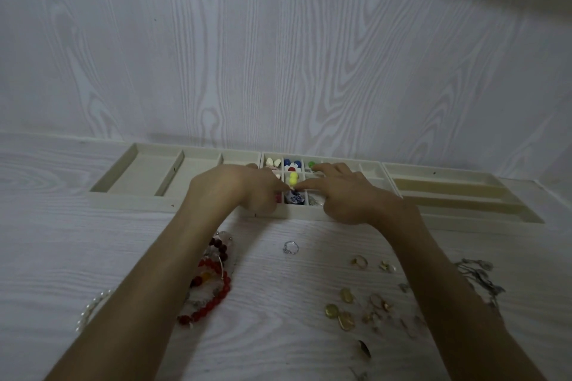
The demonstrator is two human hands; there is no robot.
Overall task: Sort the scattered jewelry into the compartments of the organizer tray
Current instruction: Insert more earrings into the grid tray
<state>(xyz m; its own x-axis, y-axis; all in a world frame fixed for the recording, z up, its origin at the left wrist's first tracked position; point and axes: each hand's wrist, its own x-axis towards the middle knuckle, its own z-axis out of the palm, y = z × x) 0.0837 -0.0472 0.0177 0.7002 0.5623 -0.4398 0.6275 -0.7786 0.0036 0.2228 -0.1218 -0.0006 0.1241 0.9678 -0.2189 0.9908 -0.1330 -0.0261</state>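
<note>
The cream organizer tray (pixel 145 170) lies along the wall, with small compartments in its middle section. Both hands hover over that section. My left hand (pixel 235 185) and my right hand (pixel 349 195) meet fingertip to fingertip over a small yellow bead piece (pixel 293 178), pinching it at its near end. Below it lies a blue-and-white patterned piece (pixel 294 197). Other cells hold white beads (pixel 274 162), blue and red beads (pixel 292 164) and a green bead (pixel 311 164). On the table lie red bead bracelets (pixel 213 284), a silver ring (pixel 291 247) and several amber stones (pixel 343 309).
A silver chain (pixel 479 278) lies at the right by my forearm, and a pearl strand (pixel 93 306) at the left. Small gold pieces (pixel 371 266) are scattered near the front. The tray's long side compartments (pixel 448 192) hold nothing visible.
</note>
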